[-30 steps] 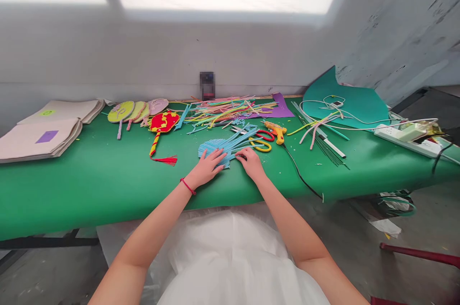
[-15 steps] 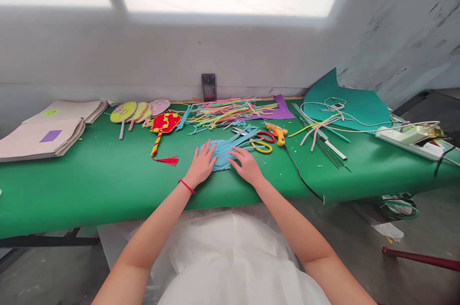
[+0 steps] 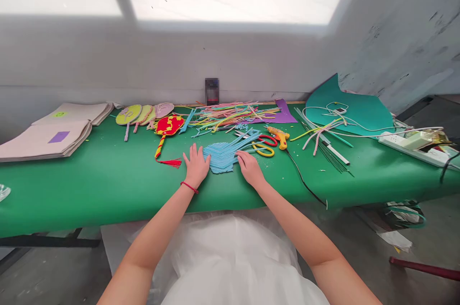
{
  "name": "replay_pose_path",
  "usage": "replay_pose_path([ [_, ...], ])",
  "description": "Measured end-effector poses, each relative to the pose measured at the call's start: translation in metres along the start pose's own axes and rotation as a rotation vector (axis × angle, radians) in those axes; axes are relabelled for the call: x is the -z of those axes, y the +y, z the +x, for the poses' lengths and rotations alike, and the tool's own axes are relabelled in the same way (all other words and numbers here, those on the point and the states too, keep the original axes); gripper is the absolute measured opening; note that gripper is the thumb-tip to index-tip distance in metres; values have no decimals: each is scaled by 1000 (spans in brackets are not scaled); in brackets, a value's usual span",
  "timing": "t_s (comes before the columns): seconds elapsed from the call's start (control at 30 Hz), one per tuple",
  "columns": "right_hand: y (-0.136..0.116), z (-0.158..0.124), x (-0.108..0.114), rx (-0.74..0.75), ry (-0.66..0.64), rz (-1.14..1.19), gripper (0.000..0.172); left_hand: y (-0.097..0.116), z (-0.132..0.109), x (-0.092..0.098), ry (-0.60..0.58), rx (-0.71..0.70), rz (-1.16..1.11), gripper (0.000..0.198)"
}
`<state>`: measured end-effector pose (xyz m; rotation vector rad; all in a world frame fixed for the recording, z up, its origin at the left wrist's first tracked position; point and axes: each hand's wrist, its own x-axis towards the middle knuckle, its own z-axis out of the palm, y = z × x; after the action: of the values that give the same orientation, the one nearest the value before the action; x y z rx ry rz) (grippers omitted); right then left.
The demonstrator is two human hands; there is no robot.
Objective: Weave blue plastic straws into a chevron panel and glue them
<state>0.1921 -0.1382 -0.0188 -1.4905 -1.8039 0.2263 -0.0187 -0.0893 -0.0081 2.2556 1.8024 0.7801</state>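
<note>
A flat piece of light blue pipe cleaners (image 3: 221, 156), set side by side in a V pattern, lies on the green table in front of me. Loose strands fan out from its upper right. My left hand (image 3: 197, 166), with a red cord at the wrist, rests flat with fingers spread, its thumb side at the piece's left edge. At the right edge, the fingers of my right hand (image 3: 249, 168) are drawn together on a blue pipe cleaner strand. Scissors (image 3: 266, 146) with red and yellow handles lie just beyond, partly under the strands.
A yellow hot glue gun (image 3: 282, 137) with a black cord lies to the right. Behind is a heap of coloured pipe cleaners (image 3: 230, 116). Leftward lie a red and yellow fan (image 3: 169, 125), other round fans (image 3: 129, 114) and cloth-like sheets (image 3: 43, 137). A power strip (image 3: 413, 147) sits far right.
My left hand has slid left off the blue piece to its edge, baring more of it. My right hand has shifted slightly right, its fingers closing together. The view has tilted slightly.
</note>
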Motion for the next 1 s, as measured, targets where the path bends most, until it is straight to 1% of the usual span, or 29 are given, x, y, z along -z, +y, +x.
replay_pose_path([
  [0.07,5,1,-2,-70,36,14,36,-3,1,-1,-48,31,-51,51],
  [0.13,9,0,-5,-71,32,-13,35,-4,3,0,-69,20,-144,46],
  [0.2,10,-2,-9,-50,22,-59,35,-2,5,3,-62,19,-300,43],
  [0.27,9,-3,-12,-38,15,-87,35,4,8,8,-83,30,-521,45],
  [0.33,8,-4,-14,-34,12,-88,35,14,11,11,-147,46,-738,53],
  [0.4,7,-4,-14,-37,20,-72,35,26,16,14,-200,65,-883,59],
  [0.43,7,-4,-13,-38,30,-55,35,32,20,16,-199,72,-934,61],
  [0.5,4,-3,-8,-49,80,0,35,43,33,19,-134,89,-1013,63],
  [0.57,-1,1,2,-73,187,67,33,47,48,22,-72,98,-1102,63],
  [0.63,-8,9,13,-109,315,141,30,44,63,24,-30,113,-1203,62],
  [0.67,-13,16,18,-131,359,190,30,40,70,24,-11,120,-1256,62],
  [0.7,-18,23,22,-159,375,257,31,34,75,23,11,131,-1294,62],
  [0.77,-28,42,23,-244,317,450,35,22,82,19,27,165,-1372,62],
  [0.8,-32,53,21,-298,252,565,37,15,84,16,50,212,-1418,62],
  [0.87,-36,74,10,-404,131,723,46,5,86,12,91,215,-1519,64],
  [0.93,-32,90,-4,-516,-10,811,54,-1,87,11,118,206,-1582,62],
  [0.97,-28,96,-11,-573,0,855,55,-3,87,10,128,207,-1594,60],
  [1.0,-22,99,-16,-602,106,883,56,-4,88,10,137,216,-1598,58],
])
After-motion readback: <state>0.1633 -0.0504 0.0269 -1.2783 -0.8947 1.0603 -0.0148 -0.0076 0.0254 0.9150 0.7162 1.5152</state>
